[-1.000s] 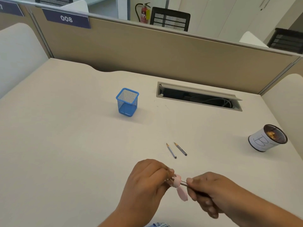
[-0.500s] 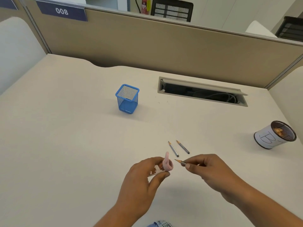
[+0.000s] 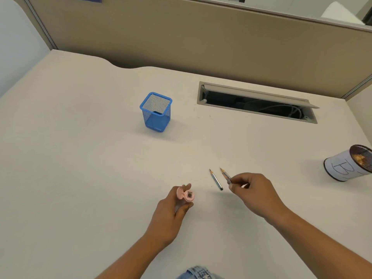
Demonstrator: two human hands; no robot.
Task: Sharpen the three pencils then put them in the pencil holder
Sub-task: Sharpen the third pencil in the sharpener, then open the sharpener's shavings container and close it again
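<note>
My left hand (image 3: pixel 171 210) grips a pink sharpener (image 3: pixel 186 195) just above the desk, its hole facing up. To its right, my right hand (image 3: pixel 253 190) pinches the back end of a grey pencil (image 3: pixel 225 175) whose sharpened tip points away from me. It is low over the desk, where a second pencil lay; I cannot separate the two. Another sharpened grey pencil (image 3: pixel 215 179) lies on the desk just left of it. The blue mesh pencil holder (image 3: pixel 155 121) stands upright farther back with no pencil in it.
A white cup marked "B" (image 3: pixel 342 168) with shavings inside stands at the right edge. An open cable slot (image 3: pixel 255 101) cuts into the desk at the back right. A beige partition (image 3: pixel 201 37) closes off the rear.
My right hand drew the pencil out of the sharpener and carried it right to the lying pencils. My left hand turned the sharpener and moved apart to the left.
</note>
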